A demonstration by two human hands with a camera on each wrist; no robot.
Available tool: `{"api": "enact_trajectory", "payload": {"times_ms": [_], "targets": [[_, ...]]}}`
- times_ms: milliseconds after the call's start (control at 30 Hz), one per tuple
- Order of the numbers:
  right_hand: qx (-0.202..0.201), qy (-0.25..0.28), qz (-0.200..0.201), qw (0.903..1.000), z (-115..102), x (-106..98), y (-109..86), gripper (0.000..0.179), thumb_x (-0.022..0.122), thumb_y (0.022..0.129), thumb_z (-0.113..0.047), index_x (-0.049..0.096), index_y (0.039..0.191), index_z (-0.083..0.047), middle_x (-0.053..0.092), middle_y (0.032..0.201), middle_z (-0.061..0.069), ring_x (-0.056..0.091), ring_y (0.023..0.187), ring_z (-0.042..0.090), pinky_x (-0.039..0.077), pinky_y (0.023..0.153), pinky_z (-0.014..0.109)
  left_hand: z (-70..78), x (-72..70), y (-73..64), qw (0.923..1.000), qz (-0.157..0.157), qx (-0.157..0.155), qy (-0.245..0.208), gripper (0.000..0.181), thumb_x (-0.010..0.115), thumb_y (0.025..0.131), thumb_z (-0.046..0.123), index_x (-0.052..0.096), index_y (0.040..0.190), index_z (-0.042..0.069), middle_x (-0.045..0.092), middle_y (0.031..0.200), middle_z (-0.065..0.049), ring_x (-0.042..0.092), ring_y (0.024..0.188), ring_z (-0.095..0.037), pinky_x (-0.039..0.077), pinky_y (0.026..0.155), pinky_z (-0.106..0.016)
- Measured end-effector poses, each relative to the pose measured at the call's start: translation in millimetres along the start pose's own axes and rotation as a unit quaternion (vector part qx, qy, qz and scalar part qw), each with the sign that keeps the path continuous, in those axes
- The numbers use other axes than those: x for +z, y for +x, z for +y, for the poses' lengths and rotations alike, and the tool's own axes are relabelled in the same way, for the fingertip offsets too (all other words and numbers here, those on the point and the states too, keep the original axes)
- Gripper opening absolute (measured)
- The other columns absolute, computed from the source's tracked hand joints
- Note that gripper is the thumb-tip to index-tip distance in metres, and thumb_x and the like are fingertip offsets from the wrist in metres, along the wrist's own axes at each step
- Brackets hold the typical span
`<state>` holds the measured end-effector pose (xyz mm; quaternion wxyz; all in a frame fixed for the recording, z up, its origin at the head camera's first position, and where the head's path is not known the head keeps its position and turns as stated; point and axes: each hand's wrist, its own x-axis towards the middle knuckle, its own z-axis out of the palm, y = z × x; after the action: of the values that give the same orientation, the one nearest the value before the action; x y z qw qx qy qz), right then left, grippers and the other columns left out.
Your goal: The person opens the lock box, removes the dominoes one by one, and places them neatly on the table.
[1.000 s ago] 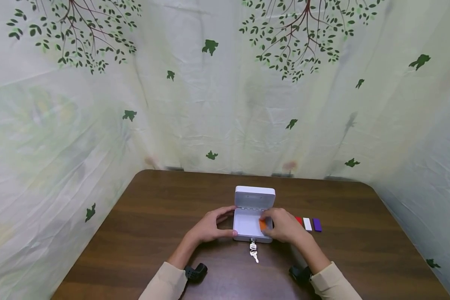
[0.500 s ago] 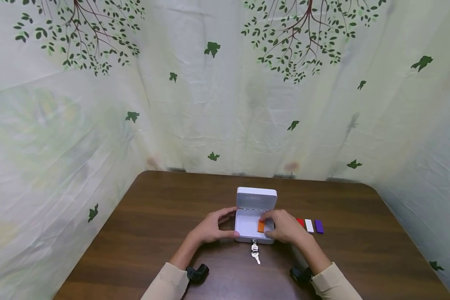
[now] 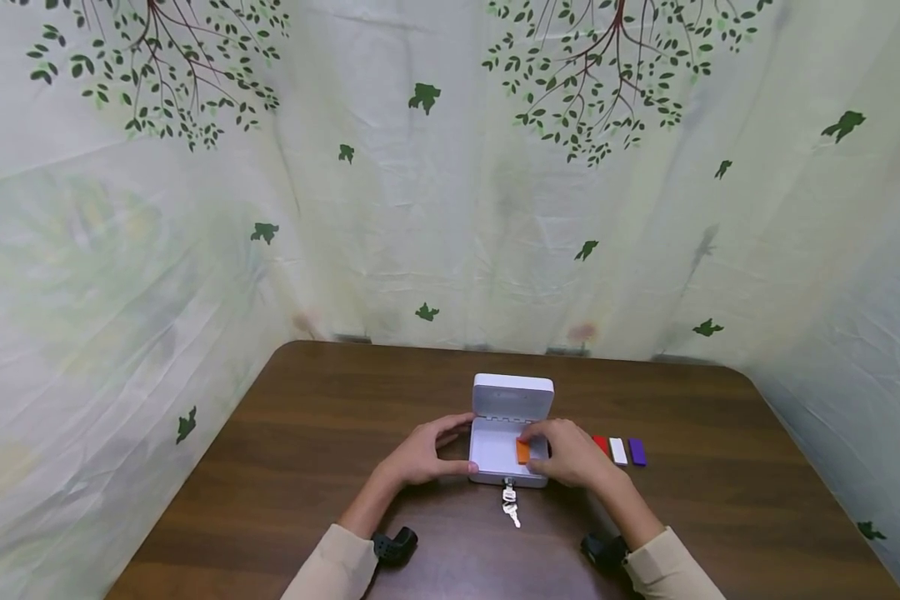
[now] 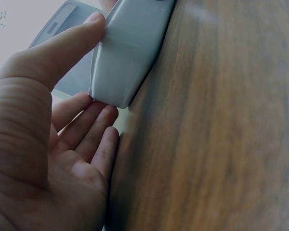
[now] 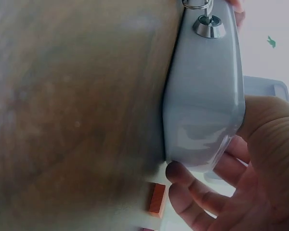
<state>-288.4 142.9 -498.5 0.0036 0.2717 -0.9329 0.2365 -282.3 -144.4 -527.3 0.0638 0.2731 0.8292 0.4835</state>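
Observation:
A small white metal cash box (image 3: pixel 495 454) stands on the table with its lid (image 3: pixel 513 398) raised at the back. Keys (image 3: pixel 510 504) hang from the lock (image 5: pixel 209 26) on its front. My left hand (image 3: pixel 420 450) grips the box's left side, thumb on the front rim and fingers at the side. My right hand (image 3: pixel 566 450) reaches over the right wall and pinches an orange block (image 3: pixel 522 452) at the box floor between index finger and thumb. In the right wrist view its outer fingers (image 5: pixel 195 190) rest outside the box; the orange block is hidden there.
Right of the box lie a red block (image 3: pixel 600 443), partly behind my right hand, a white block (image 3: pixel 618 452) and a purple block (image 3: pixel 637 452). The brown wooden table (image 3: pixel 330 375) ends at a printed curtain (image 3: pixel 465 208).
The orange block has settled slightly at the box floor, showing more of its face than a second ago. Both hands stay almost still; the view has shifted a little.

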Motion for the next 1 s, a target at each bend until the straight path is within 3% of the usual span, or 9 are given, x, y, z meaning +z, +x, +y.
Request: {"api": "enact_trajectory", "payload": {"times_ms": [267,400,533,667,1000], "targets": [[-0.004,0.019,-0.010,0.9998,1.3,-4.7,-4.1,0.028,0.078,0.078,-0.022,0.075,0.105,-0.018,0.072,0.107,-0.005,0.064,0.097,0.015,0.055,0.087,0.040,-2.5,3.0,0.3,0.9999,0.003,-0.008,-0.006,0.082,0.083,0.076,0.038,0.045,0.145,0.016,0.048,0.147,0.003,0.047,0.135,-0.014,0.039,0.115,-0.034],[-0.012,0.016,-0.003,0.9998,1.9,-8.3,-4.7,0.027,0.079,0.078,-0.022,0.074,0.105,-0.019,0.071,0.096,-0.005,0.060,0.082,0.010,0.053,0.072,0.029,-1.9,2.1,0.5,0.9999,0.003,-0.005,-0.010,0.081,0.083,0.076,0.037,0.045,0.145,0.016,0.049,0.146,0.001,0.046,0.135,-0.016,0.039,0.115,-0.037],[-0.019,0.014,-0.002,0.9997,3.3,-12.4,-5.5,0.028,0.078,0.079,-0.022,0.073,0.107,-0.021,0.067,0.085,-0.006,0.051,0.068,0.008,0.043,0.058,0.020,-2.1,1.0,0.9,0.9999,0.001,-0.008,-0.006,0.081,0.083,0.076,0.037,0.045,0.145,0.017,0.048,0.147,0.002,0.046,0.136,-0.015,0.039,0.115,-0.035],[-0.034,0.027,0.004,0.9990,2.9,-17.6,-7.8,0.028,0.078,0.079,-0.020,0.073,0.107,-0.020,0.068,0.091,-0.007,0.054,0.071,0.012,0.043,0.060,0.019,-2.5,0.3,1.7,0.9999,0.000,-0.011,-0.002,0.082,0.083,0.076,0.038,0.044,0.145,0.017,0.048,0.147,0.003,0.045,0.135,-0.012,0.039,0.115,-0.033],[-0.061,0.071,0.015,0.9956,4.3,-25.9,-13.0,0.029,0.076,0.080,-0.014,0.070,0.109,-0.019,0.064,0.078,0.003,0.059,0.068,0.027,0.045,0.056,0.019,-0.5,0.1,0.5,1.0000,-0.001,0.002,-0.003,0.082,0.083,0.077,0.036,0.044,0.145,0.013,0.048,0.147,-0.001,0.046,0.135,-0.017,0.039,0.114,-0.035]]}}
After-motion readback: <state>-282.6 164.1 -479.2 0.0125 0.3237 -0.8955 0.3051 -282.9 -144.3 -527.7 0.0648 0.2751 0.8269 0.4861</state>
